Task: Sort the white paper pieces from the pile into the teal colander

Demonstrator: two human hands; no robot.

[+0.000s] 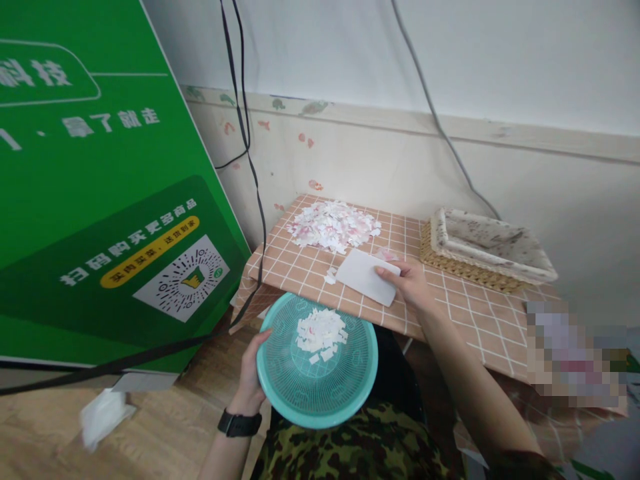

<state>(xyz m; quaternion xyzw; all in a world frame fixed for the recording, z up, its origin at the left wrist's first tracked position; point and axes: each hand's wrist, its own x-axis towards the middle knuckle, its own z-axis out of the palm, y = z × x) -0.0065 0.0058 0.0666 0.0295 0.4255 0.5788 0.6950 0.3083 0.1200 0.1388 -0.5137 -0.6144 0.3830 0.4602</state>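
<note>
My left hand (249, 382) grips the left rim of a teal round strainer basket (345, 393), held just below the near edge of the table. A small heap of white scraps (321, 331) lies inside it. My right hand (411, 283) holds a white flat card (364, 275) flat on the checked tablecloth (300, 267), near the table's front edge. A large pile of white and pink paper scraps (333, 225) lies farther back on the cloth. A few loose scraps (331, 276) sit just left of the card.
A woven tray with a patterned liner (487, 248) stands at the back right of the table. A big green signboard (100, 187) leans at the left, with black cables (250, 167) hanging past it. White crumpled paper (103, 415) lies on the wooden floor.
</note>
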